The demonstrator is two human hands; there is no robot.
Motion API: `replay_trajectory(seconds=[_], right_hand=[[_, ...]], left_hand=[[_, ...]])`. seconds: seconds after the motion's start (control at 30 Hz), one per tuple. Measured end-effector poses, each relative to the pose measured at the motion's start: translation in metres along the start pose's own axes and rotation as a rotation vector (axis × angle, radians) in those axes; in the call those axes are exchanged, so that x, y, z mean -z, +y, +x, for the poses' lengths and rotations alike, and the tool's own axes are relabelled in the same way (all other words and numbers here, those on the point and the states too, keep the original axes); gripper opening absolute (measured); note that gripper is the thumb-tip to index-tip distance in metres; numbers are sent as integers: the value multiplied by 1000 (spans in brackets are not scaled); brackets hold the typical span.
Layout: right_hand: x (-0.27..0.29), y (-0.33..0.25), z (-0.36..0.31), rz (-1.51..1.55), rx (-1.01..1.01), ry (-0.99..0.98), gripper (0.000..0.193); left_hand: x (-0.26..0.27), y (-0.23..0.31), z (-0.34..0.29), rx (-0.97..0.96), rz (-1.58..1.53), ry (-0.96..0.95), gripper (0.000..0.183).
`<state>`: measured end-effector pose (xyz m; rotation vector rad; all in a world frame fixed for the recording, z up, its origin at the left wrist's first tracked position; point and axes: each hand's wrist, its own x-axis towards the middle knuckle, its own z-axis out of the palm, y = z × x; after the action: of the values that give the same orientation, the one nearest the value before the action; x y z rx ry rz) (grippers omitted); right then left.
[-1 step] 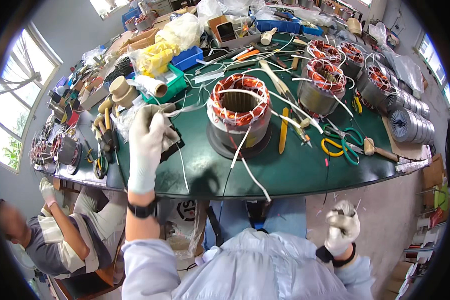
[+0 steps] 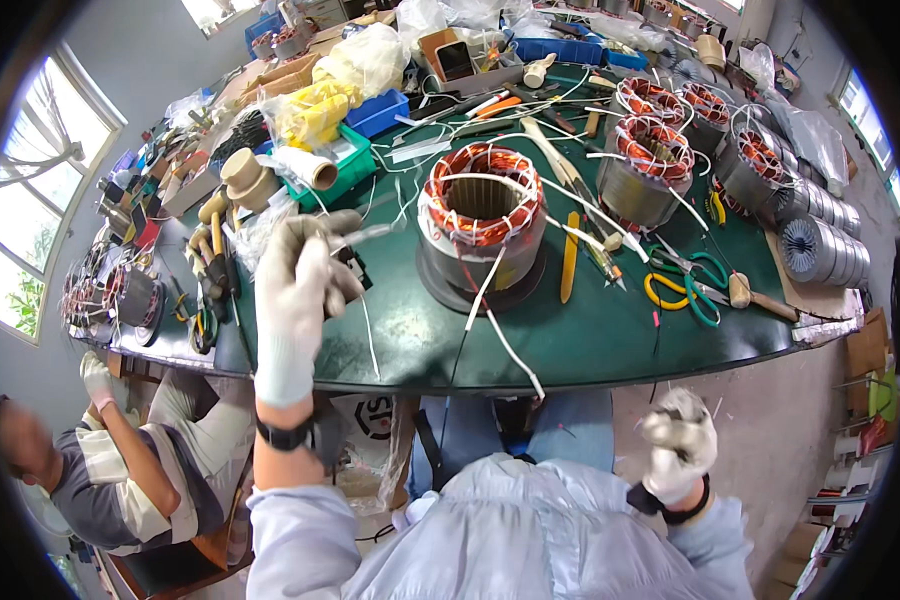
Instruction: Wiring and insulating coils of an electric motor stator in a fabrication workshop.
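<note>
The gloved left hand (image 2: 300,290) pinches a thin white sleeve (image 2: 370,235) above the green table's (image 2: 610,340) front edge, beside the copper-wound steel stator (image 2: 482,225); the gloved right hand (image 2: 678,440), fisted, hangs below that edge.

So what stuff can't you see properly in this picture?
- Head view: what the left hand pinches; its gloved fingers cover most of a thin metal piece.
- Head view: whether the right hand holds anything; the fist is closed and small.
- Head view: the inside bottom of the stator; its own copper winding hides it.
- Head view: the far bench clutter; tiny and bent near the rim.
</note>
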<state>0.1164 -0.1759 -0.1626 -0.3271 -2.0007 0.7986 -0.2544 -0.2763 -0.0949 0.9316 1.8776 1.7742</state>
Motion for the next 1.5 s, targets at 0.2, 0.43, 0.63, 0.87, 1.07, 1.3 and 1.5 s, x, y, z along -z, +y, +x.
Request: replay_trajectory(seconds=[0.2,0.43,0.63,0.87,1.07,1.3,1.5], right_hand=[[-109,-30,65,911,-867,-471,39],[-118,-25,26,1086,-994,-107,66],[-96,-9,25,1251,-1078,10,41],[-84,1,43,1016,-721,183,20],[10,22,59,1205,-309,210,18],[43,0,28,1178,-463,326,21],[131,4,13,1422,-233,298,24]], left_hand=[[-31,7,-80,-266,479,-331,17],[-53,-20,-96,-554,717,-396,22],[-73,-23,-94,-657,548,-478,27],[-67,-7,-78,187,107,-917,26],[5,-8,-10,-62,315,-661,31],[59,-33,105,-244,343,-469,29],[98,-50,158,-216,369,-87,27]])
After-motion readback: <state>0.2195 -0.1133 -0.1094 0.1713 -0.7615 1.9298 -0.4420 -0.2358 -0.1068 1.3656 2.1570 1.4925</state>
